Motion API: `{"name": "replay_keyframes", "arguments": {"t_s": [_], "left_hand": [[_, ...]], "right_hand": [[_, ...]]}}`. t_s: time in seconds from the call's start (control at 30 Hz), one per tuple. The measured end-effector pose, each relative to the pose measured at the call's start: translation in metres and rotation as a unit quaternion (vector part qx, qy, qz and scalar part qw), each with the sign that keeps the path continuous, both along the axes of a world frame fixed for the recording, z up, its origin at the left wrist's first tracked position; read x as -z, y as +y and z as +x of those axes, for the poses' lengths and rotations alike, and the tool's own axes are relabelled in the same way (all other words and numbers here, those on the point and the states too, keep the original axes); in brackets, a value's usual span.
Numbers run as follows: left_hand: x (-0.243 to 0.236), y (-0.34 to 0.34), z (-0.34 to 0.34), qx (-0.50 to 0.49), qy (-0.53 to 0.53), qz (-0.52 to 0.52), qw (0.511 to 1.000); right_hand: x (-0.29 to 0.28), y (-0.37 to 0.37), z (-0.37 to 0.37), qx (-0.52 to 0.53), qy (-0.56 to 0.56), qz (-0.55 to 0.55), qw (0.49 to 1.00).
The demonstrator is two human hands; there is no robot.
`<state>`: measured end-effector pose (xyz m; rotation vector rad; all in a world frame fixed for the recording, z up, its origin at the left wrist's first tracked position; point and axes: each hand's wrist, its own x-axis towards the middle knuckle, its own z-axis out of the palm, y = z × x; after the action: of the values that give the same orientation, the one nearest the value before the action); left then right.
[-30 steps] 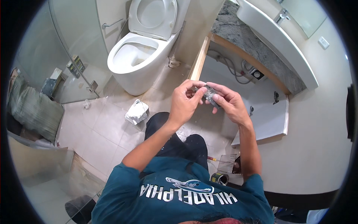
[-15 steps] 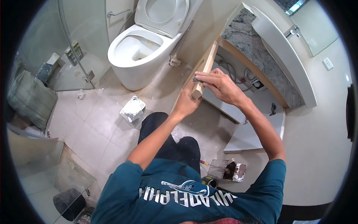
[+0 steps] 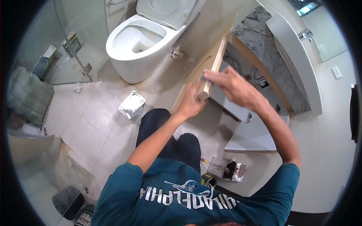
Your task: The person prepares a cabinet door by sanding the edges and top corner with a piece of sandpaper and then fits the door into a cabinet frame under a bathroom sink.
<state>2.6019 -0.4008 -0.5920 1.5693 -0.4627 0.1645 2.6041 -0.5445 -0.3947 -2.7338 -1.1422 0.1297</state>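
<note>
Wood panel: pale board [image 3: 212, 73] stands on edge at the open front of the vanity cabinet [image 3: 241, 109], its upper end at about 1 o'clock from the left hand; upright so its edge can be worked or lined up against the frame, as I judge it.
Left hand: left hand [image 3: 192, 105] wraps the lower end of the panel, fingers closed round it, steadying it from below.
Right hand: right hand [image 3: 232, 86] lies over the panel's edge at 2 o'clock from the left hand, fingers stretched flat toward 9 o'clock; something small and dark may sit under the fingertips, too blurred to name; whether it pinches anything I cannot tell.
Vanity: granite top [image 3: 264, 52] with white basin rim [image 3: 298, 64] runs from 12 to 3 o'clock; pipes show inside the open cabinet.
Loose door: white panel [image 3: 252, 135] lies flat on the floor at 4 o'clock of the hands, out of the way.
Floor items: foil-lined tray [image 3: 132, 105] at 9 o'clock of the left hand; second foil tray with dark contents [image 3: 232, 170] beside a small can [image 3: 208, 180] at 6 o'clock, within arm's reach.
Toilet: white bowl [image 3: 141, 45], lid up, at 11 o'clock.
Posture: person bends over the work, knees under the hands.
</note>
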Motion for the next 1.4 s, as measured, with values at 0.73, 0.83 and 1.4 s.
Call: {"name": "replay_keyframes", "arguments": {"t_s": [0.73, 0.83, 1.4], "left_hand": [[0.013, 0.003, 0.011, -0.037, -0.021, -0.016, 0.999], [0.011, -0.004, 0.002, -0.007, 0.03, -0.008, 1.0], [-0.006, -0.004, -0.003, -0.006, -0.023, -0.022, 0.999]], "right_hand": [[-0.009, 0.02, -0.023, -0.053, -0.003, -0.025, 0.998], [-0.001, -0.005, 0.015, 0.022, -0.057, -0.026, 0.998], [0.018, -0.024, 0.024, -0.011, -0.109, 0.029, 0.994]]}}
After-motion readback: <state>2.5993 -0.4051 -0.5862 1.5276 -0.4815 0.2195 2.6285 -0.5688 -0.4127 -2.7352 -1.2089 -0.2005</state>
